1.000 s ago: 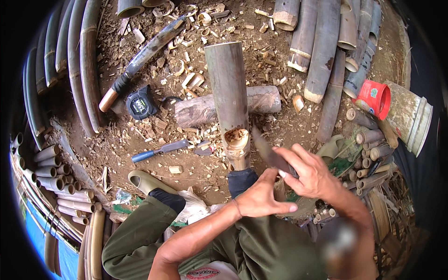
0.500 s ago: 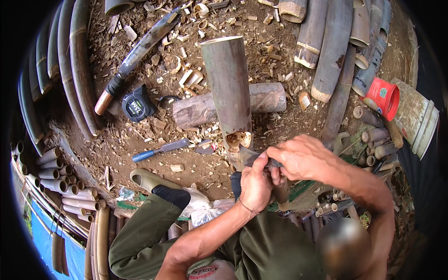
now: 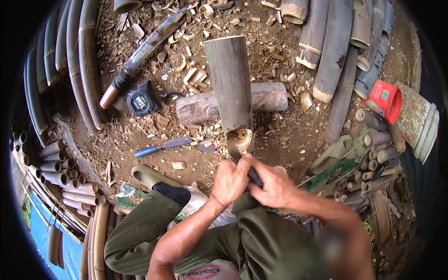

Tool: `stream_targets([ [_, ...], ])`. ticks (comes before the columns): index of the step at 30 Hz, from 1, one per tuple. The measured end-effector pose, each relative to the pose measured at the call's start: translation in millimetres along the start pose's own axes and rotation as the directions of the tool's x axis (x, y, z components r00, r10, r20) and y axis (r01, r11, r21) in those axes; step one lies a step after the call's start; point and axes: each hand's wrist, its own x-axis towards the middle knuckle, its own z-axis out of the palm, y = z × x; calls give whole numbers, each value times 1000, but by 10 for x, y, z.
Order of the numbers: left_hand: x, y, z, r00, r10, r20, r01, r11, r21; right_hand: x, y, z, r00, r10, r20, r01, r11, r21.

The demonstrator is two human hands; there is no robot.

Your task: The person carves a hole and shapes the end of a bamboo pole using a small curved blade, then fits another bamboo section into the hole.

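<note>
A thick bamboo tube (image 3: 229,79) rests across a short log (image 3: 270,97), its near end towards me. That near end has a pale, carved-out hollow (image 3: 241,139). Just at the hollow's near edge is the dark blade of a knife (image 3: 233,150). My right hand (image 3: 275,184) is closed round the knife's dark handle. My left hand (image 3: 231,179) is closed against the knife too, nearer the blade, its thumb meeting the right hand. Part of the knife is hidden by the fingers.
Wood chips litter the dirt ground. Left of the tube lie a blue-handled chisel (image 3: 163,146), a tape measure (image 3: 142,99) and a long tool with a wrapped handle (image 3: 140,56). Bamboo poles (image 3: 333,51) lie far right, near a red tub (image 3: 385,100) and a dirty bucket (image 3: 420,122).
Both hands have shifted left and slightly nearer me. My right hand has dropped from above the left to beside it, and the knife's blade now points up towards the hollow.
</note>
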Motion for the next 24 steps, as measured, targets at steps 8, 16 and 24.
stream_targets([
  [8, 126, -124, 634, 911, 201, 360, 315, 225, -922, 275, -482, -924, 900, 84, 427, 287, 624, -727],
  [16, -51, -174, 353, 994, -10, 113, 81, 759, -646, 118, -161, -547, 913, 129, 388, 45, 911, -411],
  [24, 72, 10, 572, 941, 176, 290, 228, 305, -925, 232, -579, -913, 933, 95, 346, 209, 641, -738],
])
